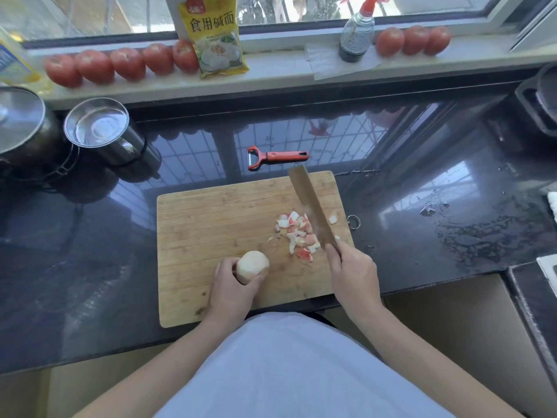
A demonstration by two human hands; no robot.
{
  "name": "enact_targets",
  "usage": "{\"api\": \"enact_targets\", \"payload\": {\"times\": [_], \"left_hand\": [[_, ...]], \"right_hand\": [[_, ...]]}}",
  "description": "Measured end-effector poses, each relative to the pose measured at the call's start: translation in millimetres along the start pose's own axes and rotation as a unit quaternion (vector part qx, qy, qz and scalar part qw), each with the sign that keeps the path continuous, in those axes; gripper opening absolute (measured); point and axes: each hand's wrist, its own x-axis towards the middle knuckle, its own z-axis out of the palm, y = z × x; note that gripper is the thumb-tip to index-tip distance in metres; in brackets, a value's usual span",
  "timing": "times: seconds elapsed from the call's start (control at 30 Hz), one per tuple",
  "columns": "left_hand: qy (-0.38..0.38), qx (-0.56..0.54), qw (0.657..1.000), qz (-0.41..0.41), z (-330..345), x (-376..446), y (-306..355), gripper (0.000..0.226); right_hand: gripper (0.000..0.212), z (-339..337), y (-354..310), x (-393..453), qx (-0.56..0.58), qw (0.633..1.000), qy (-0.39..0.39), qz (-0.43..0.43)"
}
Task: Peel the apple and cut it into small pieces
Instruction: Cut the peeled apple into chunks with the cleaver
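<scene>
Peeled apple [252,266] gripped by left hand [230,289]; right hand [352,274] clasps cleaver [310,203] handle.

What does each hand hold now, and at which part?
The left hand grips the peeled apple around its near side on the cutting board. The right hand grips the knife by its handle.
</scene>
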Motion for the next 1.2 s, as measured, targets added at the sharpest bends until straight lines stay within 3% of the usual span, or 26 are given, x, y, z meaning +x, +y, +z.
{"api": "enact_targets", "payload": {"times": [0.07,0.17,0.27,0.37,0.57,0.73,0.87,1.03,1.13,1.2], "left_hand": [[-0.002,-0.018,1.0,-0.007,-1,2,-1,0.047],[0.005,-0.037,0.999,-0.002,-6,4,-1,0.045],[0.0,0.036,0.996,0.077,-20,6,-4,0.047],[-0.02,0.153,0.972,0.177,-34,12,-8,0.056],[0.029,0.292,0.916,0.275,-50,39,-20,0.062],[0.014,0.416,0.854,0.312,-63,48,-30,0.065],[-0.03,0.416,0.854,0.313,-68,44,-31,0.07],[-0.018,0.363,0.882,0.301,-77,31,-25,0.06],[-0.005,0.322,0.88,0.35,-56,17,15,0.059],[-0.052,0.299,0.856,0.418,-24,14,48,0.045]], "right_hand": [[0.005,-5,7,9,-0.149,0.988,-0.012,-0.046],[0.021,-9,16,16,-0.263,0.961,-0.031,-0.075],[0.042,-9,29,17,-0.268,0.946,0.029,-0.182],[0.052,-5,44,20,-0.263,0.927,0.055,-0.262],[0.042,0,52,23,-0.308,0.909,0.073,-0.272],[0.041,-4,60,28,-0.327,0.909,0.021,-0.257],[0.054,-8,67,27,-0.355,0.901,-0.014,-0.247],[0.054,-6,62,26,-0.367,0.897,-0.03,-0.244],[0.054,-6,60,25,-0.37,0.894,-0.04,-0.25],[0.053,-7,58,25,-0.371,0.89,-0.033,-0.263]]}}
